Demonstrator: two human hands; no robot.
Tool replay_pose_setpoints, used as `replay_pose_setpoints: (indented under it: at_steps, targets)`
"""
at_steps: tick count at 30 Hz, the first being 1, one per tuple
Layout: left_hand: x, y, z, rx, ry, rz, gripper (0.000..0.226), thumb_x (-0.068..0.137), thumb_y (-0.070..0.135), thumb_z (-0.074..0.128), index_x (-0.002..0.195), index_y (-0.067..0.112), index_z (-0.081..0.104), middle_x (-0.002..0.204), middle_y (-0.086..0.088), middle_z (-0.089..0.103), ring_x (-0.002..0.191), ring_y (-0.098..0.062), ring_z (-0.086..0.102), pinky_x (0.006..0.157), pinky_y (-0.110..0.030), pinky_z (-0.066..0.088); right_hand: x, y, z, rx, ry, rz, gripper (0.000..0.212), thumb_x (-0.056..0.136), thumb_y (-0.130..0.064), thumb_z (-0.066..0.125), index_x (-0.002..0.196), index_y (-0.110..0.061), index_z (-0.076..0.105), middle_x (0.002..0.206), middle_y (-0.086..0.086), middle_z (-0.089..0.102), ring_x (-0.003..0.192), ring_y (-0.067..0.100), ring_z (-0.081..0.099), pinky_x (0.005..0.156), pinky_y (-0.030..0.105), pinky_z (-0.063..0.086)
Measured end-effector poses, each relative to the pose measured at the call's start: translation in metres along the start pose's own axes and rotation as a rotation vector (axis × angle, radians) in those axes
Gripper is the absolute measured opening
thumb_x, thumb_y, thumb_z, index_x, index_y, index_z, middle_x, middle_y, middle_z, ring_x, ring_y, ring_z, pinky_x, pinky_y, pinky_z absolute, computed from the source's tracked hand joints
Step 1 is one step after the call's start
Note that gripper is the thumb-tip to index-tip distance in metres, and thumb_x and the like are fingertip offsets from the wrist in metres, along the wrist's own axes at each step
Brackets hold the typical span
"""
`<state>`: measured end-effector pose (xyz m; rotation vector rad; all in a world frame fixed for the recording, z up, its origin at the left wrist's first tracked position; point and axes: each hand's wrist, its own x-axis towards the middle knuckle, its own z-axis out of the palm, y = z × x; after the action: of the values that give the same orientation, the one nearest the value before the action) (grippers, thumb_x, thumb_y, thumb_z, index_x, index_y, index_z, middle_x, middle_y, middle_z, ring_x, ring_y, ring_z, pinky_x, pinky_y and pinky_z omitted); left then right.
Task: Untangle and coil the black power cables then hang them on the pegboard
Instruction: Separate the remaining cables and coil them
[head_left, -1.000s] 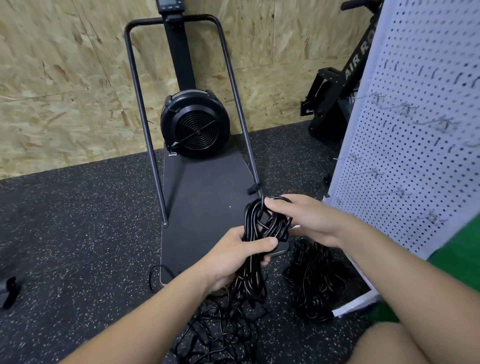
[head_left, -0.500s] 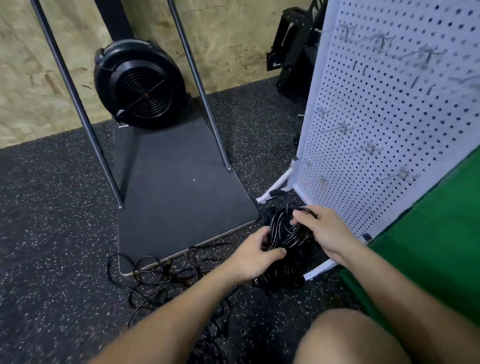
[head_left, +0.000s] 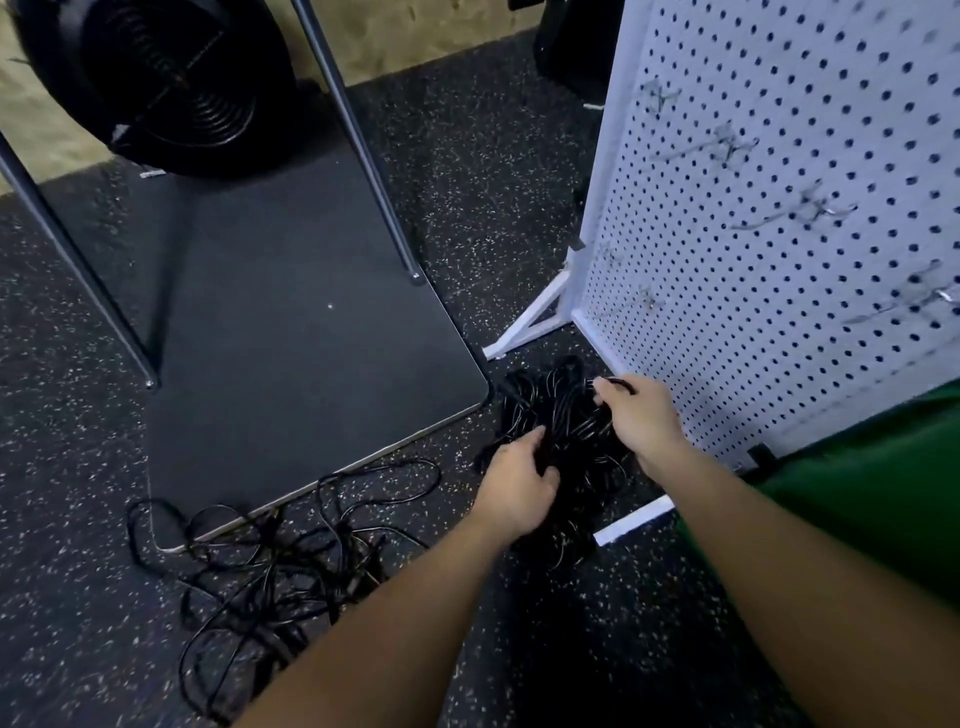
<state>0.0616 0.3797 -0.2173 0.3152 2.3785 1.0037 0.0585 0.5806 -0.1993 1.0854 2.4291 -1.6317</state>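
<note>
Far on my left stands a big black fan (head_left: 156, 78) on a flat dark mat (head_left: 291, 332). Two thin metal poles (head_left: 358, 140) rise from the mat. The floor (head_left: 62, 571) is black with little white specks.

In front of the mat lies a loose mess of black cables (head_left: 291, 566). They loop and cross over each other on the floor. One loop touches the corner of the mat.

Next comes my left hand (head_left: 517, 480). My fingers are curled into a thick bundle of black cables (head_left: 563, 415) and they hold it. The bundle sits low, near the floor, just beside the foot of the white board.

My right hand (head_left: 641, 418) is on the other side of the same bundle. My fingers pinch a loop of cable at the top of it.

On my right stands the white pegboard (head_left: 779, 260), full of small holes. A few metal hooks (head_left: 815, 210) stick out of it, but they look blurry. Nothing hangs on the hooks I can see. A white foot (head_left: 535, 322) props the board up. Past the board, at the far right, is something green (head_left: 883, 493).
</note>
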Motion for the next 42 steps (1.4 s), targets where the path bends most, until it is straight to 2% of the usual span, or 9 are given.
replay_pose_setpoints:
  at_steps: [3,7,11,13,18,23,32,39,42]
  targets:
    - [0.004,-0.008,0.010,0.116,0.059,0.093,0.067,0.105,0.030,0.070,0.166,0.016,0.045,0.163,0.002,0.045,0.155,-0.017,0.033,0.131,-0.028,0.026,0.015,0.024,0.000,-0.026,-0.014,0.062,0.057,0.102,-0.063,0.066,0.101,-0.008,0.077,0.100,0.020,0.078,0.084,0.031,0.073,0.080,0.053,0.062]
    - [0.006,-0.011,0.011,0.104,0.061,0.082,0.071,0.103,0.043,0.073,0.165,0.022,0.047,0.158,0.006,0.048,0.149,-0.015,0.039,0.127,-0.031,0.033,0.007,0.029,-0.006,0.032,-0.023,0.094,0.048,0.100,-0.075,0.058,0.098,-0.030,0.075,0.094,-0.010,0.076,0.096,0.017,0.071,0.086,0.039,0.056]
    - [0.003,-0.009,0.002,0.079,0.061,0.074,0.070,0.099,0.055,0.074,0.159,0.027,0.053,0.154,0.008,0.053,0.146,-0.015,0.046,0.125,-0.039,0.040,-0.009,0.016,-0.004,-0.099,0.063,-0.025,0.056,0.106,-0.061,0.062,0.146,-0.023,0.065,0.142,-0.009,0.067,0.132,0.017,0.062,0.112,0.043,0.050]
    - [-0.002,-0.004,-0.007,0.100,0.078,0.091,0.063,0.101,0.055,0.071,0.156,0.027,0.057,0.152,0.008,0.056,0.144,-0.015,0.049,0.123,-0.040,0.042,-0.019,0.006,-0.004,-0.185,0.079,-0.126,0.055,0.105,-0.058,0.066,0.147,-0.024,0.064,0.148,-0.005,0.065,0.139,0.018,0.060,0.119,0.047,0.048]
    - [-0.027,0.017,-0.045,0.068,0.184,0.128,0.043,0.102,0.048,0.069,0.141,0.028,0.070,0.132,0.010,0.072,0.120,-0.012,0.067,0.109,-0.038,0.054,-0.054,-0.041,0.000,-0.156,-0.018,-0.355,0.031,0.104,-0.041,0.075,0.130,-0.024,0.076,0.120,-0.017,0.075,0.113,-0.001,0.069,0.110,0.038,0.056]
    - [-0.073,0.034,-0.097,-0.029,0.333,0.176,0.024,0.103,0.041,0.067,0.120,0.028,0.078,0.101,0.015,0.079,0.094,-0.010,0.072,0.093,-0.038,0.059,-0.110,-0.100,0.006,-0.156,-0.136,-0.482,0.020,0.107,-0.036,0.072,0.118,-0.023,0.082,0.102,-0.015,0.080,0.098,0.000,0.074,0.100,0.035,0.062]
    - [-0.177,0.004,-0.202,-0.131,0.446,0.264,0.019,0.107,0.032,0.064,0.096,0.032,0.079,0.079,0.012,0.076,0.071,-0.011,0.067,0.071,-0.032,0.054,-0.208,-0.210,0.038,-0.713,-0.454,-0.855,0.029,0.109,-0.039,0.060,0.091,-0.029,0.079,0.082,-0.010,0.077,0.080,0.008,0.071,0.081,0.040,0.057]
    - [-0.219,-0.122,-0.215,-0.119,0.392,-0.004,0.013,0.106,0.030,0.070,0.101,0.029,0.082,0.084,0.012,0.079,0.074,-0.008,0.071,0.074,-0.028,0.055,-0.252,-0.153,0.147,-0.782,-0.576,-0.786,0.020,0.102,-0.044,0.073,0.091,-0.028,0.079,0.081,-0.014,0.073,0.078,0.008,0.067,0.077,0.034,0.054]
    - [-0.228,-0.176,-0.192,-0.062,0.361,-0.116,0.017,0.108,0.030,0.070,0.095,0.028,0.080,0.085,0.011,0.077,0.074,-0.008,0.068,0.072,-0.024,0.047,-0.258,-0.089,0.193,-0.777,-0.688,-0.683,0.017,0.096,-0.038,0.083,0.108,-0.027,0.079,0.102,-0.010,0.078,0.093,0.015,0.073,0.094,0.039,0.061]
